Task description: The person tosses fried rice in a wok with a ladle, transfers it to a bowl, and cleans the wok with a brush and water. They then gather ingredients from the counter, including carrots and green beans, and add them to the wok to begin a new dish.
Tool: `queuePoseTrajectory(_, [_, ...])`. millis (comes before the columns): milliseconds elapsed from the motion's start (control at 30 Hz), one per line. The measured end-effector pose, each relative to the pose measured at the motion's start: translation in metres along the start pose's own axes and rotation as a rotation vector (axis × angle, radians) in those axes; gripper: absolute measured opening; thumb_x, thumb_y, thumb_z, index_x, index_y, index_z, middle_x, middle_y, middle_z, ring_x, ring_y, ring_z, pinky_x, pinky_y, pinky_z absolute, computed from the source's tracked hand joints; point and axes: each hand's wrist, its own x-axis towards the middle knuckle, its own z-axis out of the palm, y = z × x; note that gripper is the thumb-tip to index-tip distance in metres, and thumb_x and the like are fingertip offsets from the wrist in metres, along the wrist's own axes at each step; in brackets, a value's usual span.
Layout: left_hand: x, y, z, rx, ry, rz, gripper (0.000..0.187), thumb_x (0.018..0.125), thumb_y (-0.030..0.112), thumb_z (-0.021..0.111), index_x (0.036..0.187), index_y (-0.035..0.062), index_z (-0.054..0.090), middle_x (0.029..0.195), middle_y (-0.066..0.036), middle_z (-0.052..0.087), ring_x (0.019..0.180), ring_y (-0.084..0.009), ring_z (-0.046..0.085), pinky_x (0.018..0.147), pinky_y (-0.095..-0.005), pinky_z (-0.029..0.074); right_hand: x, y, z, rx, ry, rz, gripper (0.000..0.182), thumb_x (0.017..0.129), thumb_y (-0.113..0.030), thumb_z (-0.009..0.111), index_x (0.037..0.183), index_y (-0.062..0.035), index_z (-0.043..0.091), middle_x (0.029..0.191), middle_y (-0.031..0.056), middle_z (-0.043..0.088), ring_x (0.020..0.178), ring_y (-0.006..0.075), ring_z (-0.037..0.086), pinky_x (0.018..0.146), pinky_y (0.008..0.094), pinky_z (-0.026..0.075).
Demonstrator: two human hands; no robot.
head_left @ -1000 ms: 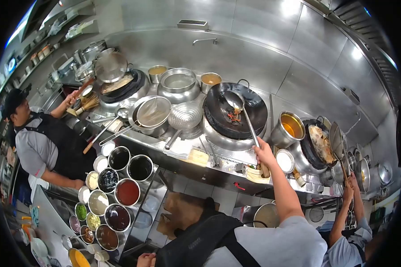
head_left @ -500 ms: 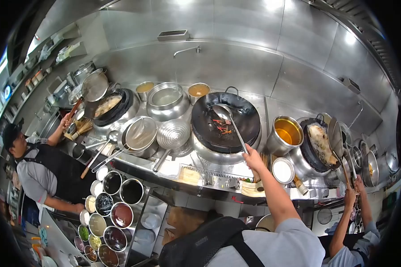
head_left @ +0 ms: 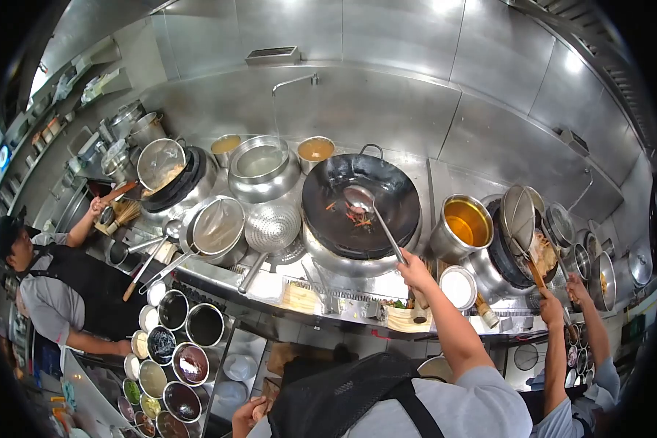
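My right hand is closed round the handle of a long metal ladle. The ladle's bowl is down inside a black wok, beside some thin red and orange strips that look like cut chili or carrot. At the bottom edge, left of my body, my left hand has its fingers curled. What it holds, if anything, I cannot make out.
Left of the wok are a perforated skimmer, a strainer over a pot, and a water pot under a faucet. To the right stands a pot of amber oil. Sauce tubs stand lower left. Co-workers work at both side woks.
The ladle's bowl has shifted within the wok, toward the strips. My left hand has come into view at the bottom. The co-workers' strainers have moved over their woks.
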Motion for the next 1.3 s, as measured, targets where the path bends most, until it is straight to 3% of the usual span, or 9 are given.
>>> queuePoseTrajectory(100, [-0.101, 0.011, 0.080, 0.367, -0.158, 0.964, 0.029, 0.094, 0.028, 0.075, 0.109, 0.0029, 0.073, 0.091, -0.010, 0.076, 0.076, -0.0196, 0.075, 0.062, -0.0296, 0.060, -0.012, -0.014, 0.010, -0.018, 0.031, -0.028, 0.065, 0.097, -0.014, 0.061, 0.159, -0.0090, 0.040, 0.064, 0.0029, 0.053, 0.046, 0.0137, 0.053, 0.044, 0.0337, 0.047])
queuePoseTrajectory(300, [-0.091, 0.040, 0.021, 0.361, -0.088, 0.545, 0.038, 0.084, 0.030, 0.081, 0.107, 0.0004, 0.074, 0.099, -0.015, 0.077, 0.085, -0.0249, 0.076, 0.071, -0.0307, 0.061, -0.017, -0.024, 0.028, 0.026, -0.057, 0.063, 0.066, 0.098, -0.019, 0.063, 0.158, -0.0092, 0.039, 0.087, 0.0162, 0.070, 0.054, 0.0228, 0.063, 0.050, 0.0384, 0.054])
queuePoseTrajectory(400, [-0.075, 0.044, -0.009, 0.404, -0.028, 0.444, 0.040, 0.083, 0.031, 0.081, 0.107, 0.0002, 0.074, 0.100, -0.016, 0.077, 0.086, -0.0263, 0.076, 0.072, -0.0320, 0.061, -0.018, -0.032, 0.046, -0.016, 0.085, -0.129, 0.067, 0.097, -0.013, 0.061, 0.160, -0.0097, 0.038, 0.064, 0.0044, 0.056, 0.044, 0.0135, 0.053, 0.041, 0.0333, 0.046])
queuePoseTrajectory(567, [-0.004, 0.054, -0.066, 0.629, 0.138, 0.276, 0.043, 0.080, 0.032, 0.082, 0.107, -0.0001, 0.074, 0.102, -0.018, 0.077, 0.088, -0.0287, 0.076, 0.074, -0.0340, 0.061, 0.018, 0.008, 0.070, -0.344, 0.269, -0.219, 0.067, 0.097, -0.015, 0.062, 0.159, -0.0112, 0.039, 0.072, 0.0124, 0.065, 0.049, 0.0200, 0.061, 0.045, 0.0381, 0.051])
queuePoseTrajectory(800, [0.114, 0.092, -0.083, 1.749, 0.395, 0.365, 0.047, 0.077, 0.035, 0.083, 0.107, -0.0005, 0.074, 0.104, -0.020, 0.077, 0.090, -0.0321, 0.076, 0.076, -0.0369, 0.061, 0.016, 0.007, 0.059, -0.325, 0.269, -0.163, 0.066, 0.097, -0.016, 0.064, 0.158, -0.0081, 0.040, 0.081, 0.0170, 0.068, 0.052, 0.0215, 0.061, 0.048, 0.0383, 0.051])
queuePoseTrajectory(867, [0.133, 0.106, -0.043, 1.417, 0.694, 0.416, 0.058, 0.071, 0.043, 0.084, 0.109, 0.0016, 0.072, 0.106, -0.023, 0.075, 0.095, -0.0400, 0.073, 0.083, -0.0465, 0.059, 0.018, 0.005, 0.054, -0.292, 0.232, -0.123, 0.066, 0.097, -0.015, 0.062, 0.159, -0.0092, 0.040, 0.074, 0.0115, 0.064, 0.049, 0.0191, 0.059, 0.045, 0.0364, 0.049])
queuePoseTrajectory(933, [0.141, 0.129, 0.013, 1.563, 0.528, 0.804, 0.057, 0.073, 0.043, 0.081, 0.111, 0.0025, 0.070, 0.102, -0.022, 0.075, 0.094, -0.0414, 0.072, 0.085, -0.0520, 0.058, 0.002, -0.036, 0.034, -0.119, 0.058, 0.075, 0.066, 0.097, -0.015, 0.062, 0.159, -0.0067, 0.039, 0.075, 0.0132, 0.065, 0.050, 0.0203, 0.063, 0.046, 0.0384, 0.052])
queuePoseTrajectory(1200, [0.242, 0.082, 0.299, 1.869, -0.520, 1.196, 0.034, 0.086, 0.034, 0.064, 0.103, 0.0049, 0.067, 0.101, -0.021, 0.071, 0.100, -0.0414, 0.067, 0.092, -0.0522, 0.053, 0.020, -0.013, -0.006, -0.120, -0.088, -0.045, 0.062, 0.100, -0.017, 0.061, 0.158, -0.0099, 0.041, 0.069, 0.0034, 0.057, 0.045, 0.0126, 0.053, 0.043, 0.0323, 0.047])
queuePoseTrajectory(1300, [0.292, 0.023, 0.357, 1.563, -0.601, 1.473, 0.027, 0.092, 0.027, 0.059, 0.102, 0.0037, 0.068, 0.110, -0.020, 0.070, 0.102, -0.0418, 0.067, 0.094, -0.0514, 0.052, 0.010, -0.047, -0.012, -0.261, -0.019, 0.047, 0.062, 0.100, -0.017, 0.061, 0.158, -0.0089, 0.042, 0.086, 0.0101, 0.065, 0.060, 0.0139, 0.061, 0.059, 0.0303, 0.053])
